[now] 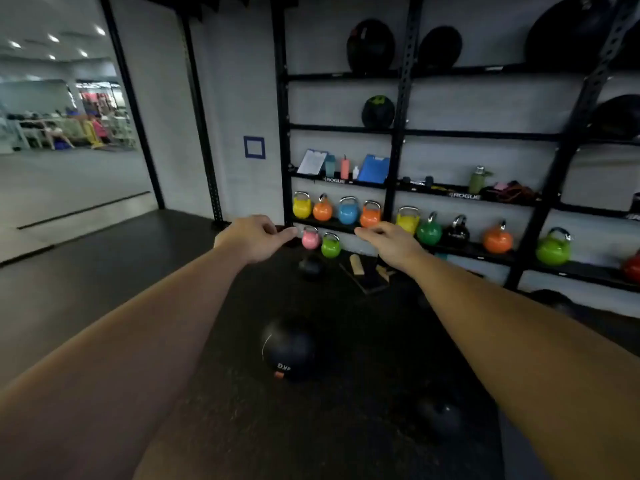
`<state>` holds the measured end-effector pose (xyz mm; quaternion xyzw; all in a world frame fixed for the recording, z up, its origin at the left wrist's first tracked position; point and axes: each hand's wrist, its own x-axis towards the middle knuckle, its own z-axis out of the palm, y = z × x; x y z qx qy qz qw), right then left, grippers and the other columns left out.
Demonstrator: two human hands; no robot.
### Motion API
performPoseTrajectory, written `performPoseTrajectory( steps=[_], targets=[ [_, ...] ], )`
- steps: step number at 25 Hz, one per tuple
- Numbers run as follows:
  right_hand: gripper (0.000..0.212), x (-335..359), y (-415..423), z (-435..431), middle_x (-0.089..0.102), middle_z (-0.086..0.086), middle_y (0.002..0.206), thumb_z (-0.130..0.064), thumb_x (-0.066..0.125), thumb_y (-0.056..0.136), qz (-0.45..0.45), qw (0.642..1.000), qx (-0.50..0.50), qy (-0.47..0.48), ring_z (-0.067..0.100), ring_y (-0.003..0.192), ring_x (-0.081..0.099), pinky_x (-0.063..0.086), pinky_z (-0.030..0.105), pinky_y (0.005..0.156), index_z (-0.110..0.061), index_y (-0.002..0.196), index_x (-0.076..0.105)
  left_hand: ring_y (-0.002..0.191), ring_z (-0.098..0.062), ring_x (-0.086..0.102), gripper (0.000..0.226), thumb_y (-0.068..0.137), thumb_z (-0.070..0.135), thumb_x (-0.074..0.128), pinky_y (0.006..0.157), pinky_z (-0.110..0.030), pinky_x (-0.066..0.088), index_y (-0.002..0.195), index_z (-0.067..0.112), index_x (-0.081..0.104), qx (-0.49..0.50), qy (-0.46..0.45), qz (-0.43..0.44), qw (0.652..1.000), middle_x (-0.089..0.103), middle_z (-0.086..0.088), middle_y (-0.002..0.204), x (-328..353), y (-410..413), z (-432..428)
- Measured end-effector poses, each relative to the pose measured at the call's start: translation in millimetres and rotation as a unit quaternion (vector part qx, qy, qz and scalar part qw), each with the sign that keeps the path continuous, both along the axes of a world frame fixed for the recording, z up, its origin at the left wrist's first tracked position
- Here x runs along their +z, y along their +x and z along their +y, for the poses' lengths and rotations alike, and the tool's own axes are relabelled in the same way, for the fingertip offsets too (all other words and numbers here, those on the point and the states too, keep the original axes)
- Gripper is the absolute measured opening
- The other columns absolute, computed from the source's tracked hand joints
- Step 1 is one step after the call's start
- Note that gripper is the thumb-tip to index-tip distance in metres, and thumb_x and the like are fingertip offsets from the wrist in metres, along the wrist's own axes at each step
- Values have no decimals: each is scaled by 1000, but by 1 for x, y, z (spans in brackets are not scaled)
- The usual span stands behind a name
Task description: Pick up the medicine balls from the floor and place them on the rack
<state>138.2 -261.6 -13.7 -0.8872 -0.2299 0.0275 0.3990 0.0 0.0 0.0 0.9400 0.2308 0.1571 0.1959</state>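
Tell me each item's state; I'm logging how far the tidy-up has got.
Left hand: empty, fingers loosely curled.
Right hand: empty, reaching forward.
Nearest medicine ball: on the floor.
Second ball: on the floor, right.
Small ball: on the floor by the rack.
Top-shelf balls: racked.
Green-marked ball: racked.
Kettlebells: upright, shelved.

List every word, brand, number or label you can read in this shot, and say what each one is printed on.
"ROGUE": front lip of the left rack shelf under the clipboards.
"ROGUE": front lip of the next shelf to the right.
White lettering on the nearest medicine ball: blurred, perhaps a weight in KG, not readable.
Sheet on the white clipboard: too small to read.
Marks on the shelved balls: unreadable.
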Motion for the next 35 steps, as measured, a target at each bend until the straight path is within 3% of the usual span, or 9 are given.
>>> performPoseTrajectory(
  steps=[2, 5, 9, 12, 16, 19, 22, 25, 35],
  targets=[
    [75, -13, 18, 46, 66, -2, 122, -87, 55, 64, 22, 1000, 4, -22, 20, 111, 61, 48, 37, 92, -33, 114, 69, 99, -20, 66, 77, 68, 100, 42, 76, -34, 46, 106, 39, 69, 18, 20, 22, 999, 71, 9, 107, -11, 17, 40],
    [82, -31, 47, 127, 68, -1, 121, -91, 49, 57, 31, 997, 10, -66, 21, 108, 63, 50, 39, 95, -34, 113, 67, 113, -23, 68, 81, 68, 101, 43, 82, -36, 47, 114, 39, 68, 27, 15, 68, 997, 67, 8, 109, -32, 40, 116],
    [73, -39, 77, 214, 67, 0, 119, -88, 47, 74, 13, 991, 18, -129, 23, 106, 63, 52, 42, 96, -33, 119, 66, 117, -24, 66, 76, 73, 99, 44, 85, -40, 48, 112, 38, 68, 20, 28, 114, 993, 70, 5, 118, -39, 74, 195],
    [74, -52, 98, 261, 67, 1, 122, -86, 44, 84, -1, 986, 25, -167, 24, 109, 63, 53, 43, 94, -31, 128, 64, 108, -22, 65, 74, 74, 98, 44, 81, -39, 44, 110, 38, 69, 6, 36, 126, 991, 64, 8, 107, -49, 103, 229],
    [79, -83, 137, 309, 66, -1, 128, -90, 38, 82, 4, 977, 20, -211, 25, 119, 59, 49, 46, 98, -34, 133, 62, 94, -18, 59, 73, 71, 99, 45, 76, -38, 47, 108, 40, 66, -2, 14, 144, 989, 64, 10, 104, -82, 147, 273],
    [78, -116, 175, 337, 59, 0, 138, -88, 42, 81, 15, 975, 25, -221, 21, 110, 61, 48, 41, 85, -34, 133, 61, 89, -13, 61, 70, 71, 99, 47, 68, -33, 45, 108, 41, 63, -19, -4, 163, 987, 65, 12, 100, -114, 187, 300],
    [77, -160, 232, 372, 61, 2, 138, -87, 44, 82, 43, 971, 36, -233, 22, 112, 63, 51, 39, 84, -34, 135, 58, 81, -6, 58, 70, 71, 98, 47, 62, -31, 42, 108, 41, 63, -23, -8, 181, 983, 64, 15, 93, -148, 244, 326],
    [75, -200, 292, 412, 63, 1, 134, -85, 45, 85, 69, 968, 42, -238, 21, 108, 63, 50, 38, 78, -33, 139, 55, 87, -9, 64, 74, 73, 97, 45, 65, -32, 47, 113, 39, 64, -21, -24, 196, 980, 68, 13, 94, -179, 301, 354],
    [70, -246, 441, 532, 63, 2, 129, -79, 49, 88, 124, 949, 48, -285, 22, 102, 61, 49, 41, 85, -30, 137, 56, 92, -14, 67, 72, 74, 97, 48, 82, -39, 57, 110, 38, 64, -25, -89, 256, 962, 70, 11, 99, -252, 445, 474]
  ],
)
